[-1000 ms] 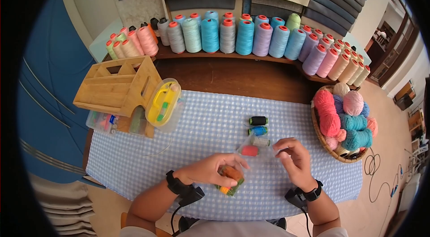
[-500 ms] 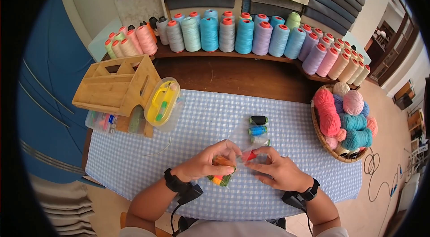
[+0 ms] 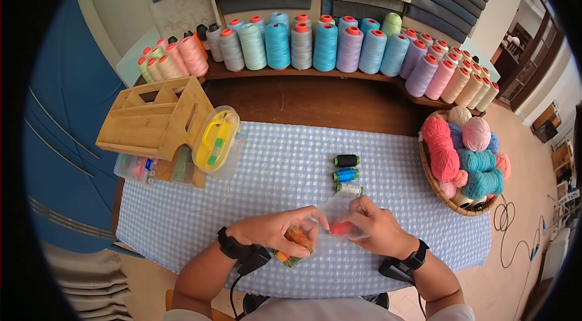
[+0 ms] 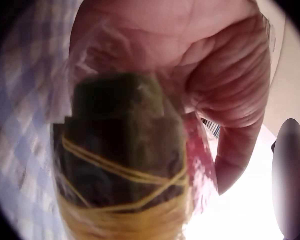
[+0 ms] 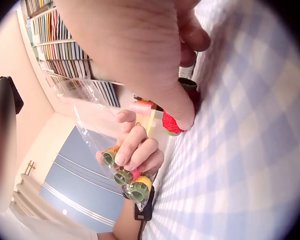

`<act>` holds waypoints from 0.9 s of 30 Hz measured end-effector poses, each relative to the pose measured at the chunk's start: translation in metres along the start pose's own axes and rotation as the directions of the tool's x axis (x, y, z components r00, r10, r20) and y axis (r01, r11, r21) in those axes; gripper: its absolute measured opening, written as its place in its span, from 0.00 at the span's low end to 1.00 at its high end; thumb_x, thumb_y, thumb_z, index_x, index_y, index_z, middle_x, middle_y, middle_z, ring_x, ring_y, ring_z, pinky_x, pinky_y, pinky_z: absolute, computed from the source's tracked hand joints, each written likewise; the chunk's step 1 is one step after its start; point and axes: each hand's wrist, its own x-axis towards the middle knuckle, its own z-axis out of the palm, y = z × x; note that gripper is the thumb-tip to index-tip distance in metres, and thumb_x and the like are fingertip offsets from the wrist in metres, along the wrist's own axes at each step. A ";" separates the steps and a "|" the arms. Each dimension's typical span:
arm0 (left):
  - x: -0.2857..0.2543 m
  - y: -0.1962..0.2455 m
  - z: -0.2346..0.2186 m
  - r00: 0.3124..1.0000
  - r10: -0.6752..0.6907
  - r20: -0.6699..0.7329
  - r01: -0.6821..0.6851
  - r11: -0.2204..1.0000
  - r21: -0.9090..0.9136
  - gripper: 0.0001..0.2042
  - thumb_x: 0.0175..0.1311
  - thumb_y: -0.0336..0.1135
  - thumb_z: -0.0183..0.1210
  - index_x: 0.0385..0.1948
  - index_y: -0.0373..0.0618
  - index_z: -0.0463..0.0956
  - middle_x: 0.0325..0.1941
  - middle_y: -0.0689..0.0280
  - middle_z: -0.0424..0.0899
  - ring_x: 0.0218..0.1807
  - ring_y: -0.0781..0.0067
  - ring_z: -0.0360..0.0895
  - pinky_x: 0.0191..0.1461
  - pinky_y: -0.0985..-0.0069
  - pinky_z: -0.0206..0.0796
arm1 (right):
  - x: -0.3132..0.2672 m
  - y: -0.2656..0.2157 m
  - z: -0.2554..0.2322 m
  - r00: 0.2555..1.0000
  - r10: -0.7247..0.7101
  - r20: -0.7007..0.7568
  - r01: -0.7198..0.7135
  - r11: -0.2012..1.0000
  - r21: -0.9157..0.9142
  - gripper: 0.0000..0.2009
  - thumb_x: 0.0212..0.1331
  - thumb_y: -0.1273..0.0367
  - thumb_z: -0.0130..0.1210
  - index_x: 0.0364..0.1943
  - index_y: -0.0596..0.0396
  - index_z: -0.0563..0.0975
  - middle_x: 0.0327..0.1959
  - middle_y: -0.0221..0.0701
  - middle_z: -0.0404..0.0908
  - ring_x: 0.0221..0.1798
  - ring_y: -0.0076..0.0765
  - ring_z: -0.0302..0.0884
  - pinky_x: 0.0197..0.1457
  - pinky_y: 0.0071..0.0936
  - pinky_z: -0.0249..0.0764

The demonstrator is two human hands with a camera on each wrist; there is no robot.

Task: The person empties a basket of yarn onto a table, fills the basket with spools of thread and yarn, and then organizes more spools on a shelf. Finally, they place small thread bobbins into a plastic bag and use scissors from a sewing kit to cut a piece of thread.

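A clear plastic bag (image 5: 97, 132) of thread spools (image 3: 297, 237) hangs in my left hand (image 3: 273, 233), its fingers curled round the bag. Through the film show green spool ends (image 5: 139, 191) with orange, yellow and pink thread, and in the left wrist view a spool (image 4: 125, 150) crossed by yellow strands. My right hand (image 3: 383, 230) pinches a red thread spool (image 5: 172, 122) between thumb and fingers, low over the checked cloth. The loose top of the bag overlaps this spool in the head view. Black (image 3: 346, 160), blue (image 3: 345, 175) and white (image 3: 350, 189) spools lie just beyond.
To the left stands a bamboo organizer (image 3: 145, 118) with a yellow-trayed plastic box (image 3: 218, 139) against it. A wicker basket (image 3: 428, 178) of yarn sits at the right edge. Large thread cones (image 3: 301, 48) line the shelf behind the blue checked cloth (image 3: 279, 139).
My right hand has let go of the bag's edge and taken the red spool, drawing it toward me. My left hand has shifted slightly left with the bag.
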 end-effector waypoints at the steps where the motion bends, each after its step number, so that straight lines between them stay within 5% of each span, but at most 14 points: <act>1: 0.000 0.002 0.000 1.000 -0.011 -0.016 0.011 1.000 0.004 0.30 0.63 0.32 0.68 0.64 0.42 0.61 0.38 0.64 0.82 0.40 0.75 0.78 0.44 0.76 0.70 | 0.000 0.000 0.000 0.999 -0.012 -0.052 0.012 1.000 -0.009 0.23 0.48 0.70 0.72 0.51 0.52 0.79 0.47 0.33 0.75 0.37 0.41 0.83 0.34 0.32 0.83; 3: 0.001 0.002 0.001 0.999 -0.022 -0.033 0.023 1.000 0.009 0.30 0.63 0.32 0.68 0.64 0.41 0.61 0.38 0.64 0.82 0.40 0.75 0.78 0.45 0.76 0.70 | -0.001 0.001 -0.001 0.994 -0.025 -0.103 0.024 1.000 -0.019 0.23 0.48 0.71 0.72 0.50 0.54 0.78 0.45 0.34 0.75 0.36 0.41 0.83 0.35 0.32 0.83; 9: 0.005 0.001 0.003 0.988 -0.106 -0.112 0.123 0.980 0.156 0.29 0.65 0.33 0.67 0.63 0.39 0.62 0.38 0.65 0.82 0.41 0.76 0.78 0.48 0.76 0.70 | -0.003 -0.001 -0.017 0.863 0.289 -0.413 -0.219 0.953 0.210 0.16 0.59 0.71 0.68 0.49 0.56 0.77 0.47 0.34 0.77 0.40 0.30 0.80 0.39 0.21 0.79; 11: 0.007 0.000 0.004 0.982 -0.123 -0.143 0.151 0.966 0.211 0.29 0.65 0.34 0.67 0.63 0.38 0.62 0.39 0.65 0.83 0.41 0.76 0.78 0.50 0.76 0.70 | -0.006 0.006 -0.014 0.775 0.477 -0.415 -0.085 0.729 0.679 0.18 0.65 0.69 0.64 0.56 0.57 0.73 0.47 0.30 0.77 0.42 0.24 0.77 0.41 0.21 0.77; 13: 0.007 0.000 0.005 0.980 -0.125 -0.152 0.157 0.963 0.220 0.29 0.65 0.35 0.67 0.63 0.38 0.62 0.39 0.65 0.83 0.41 0.76 0.78 0.50 0.75 0.70 | -0.003 0.004 -0.020 0.752 0.481 -0.450 0.009 0.676 0.737 0.20 0.67 0.69 0.63 0.60 0.56 0.71 0.46 0.27 0.78 0.42 0.20 0.76 0.37 0.20 0.76; 16: 0.007 0.002 0.006 0.976 -0.138 -0.168 0.174 0.959 0.224 0.30 0.65 0.36 0.68 0.64 0.38 0.61 0.39 0.65 0.83 0.42 0.76 0.78 0.51 0.75 0.70 | -0.004 -0.001 -0.031 0.744 0.600 -0.294 0.039 0.400 0.916 0.20 0.64 0.70 0.64 0.58 0.53 0.71 0.42 0.27 0.81 0.41 0.18 0.77 0.30 0.15 0.68; 20: 0.007 0.001 0.005 0.974 -0.147 -0.171 0.183 0.958 0.220 0.32 0.65 0.36 0.68 0.65 0.38 0.60 0.39 0.65 0.82 0.42 0.76 0.78 0.51 0.75 0.70 | -0.007 0.002 -0.025 0.754 0.558 -0.348 0.103 0.422 0.901 0.21 0.65 0.71 0.65 0.59 0.54 0.71 0.46 0.29 0.83 0.41 0.18 0.78 0.32 0.14 0.69; 27: 0.008 0.002 0.005 0.971 -0.175 -0.162 0.210 0.950 0.230 0.33 0.65 0.36 0.68 0.67 0.38 0.58 0.39 0.64 0.83 0.42 0.75 0.79 0.52 0.74 0.70 | -0.011 0.007 -0.019 0.891 0.410 -0.195 -0.074 0.555 0.829 0.20 0.63 0.72 0.67 0.56 0.57 0.74 0.46 0.31 0.84 0.43 0.17 0.80 0.33 0.14 0.72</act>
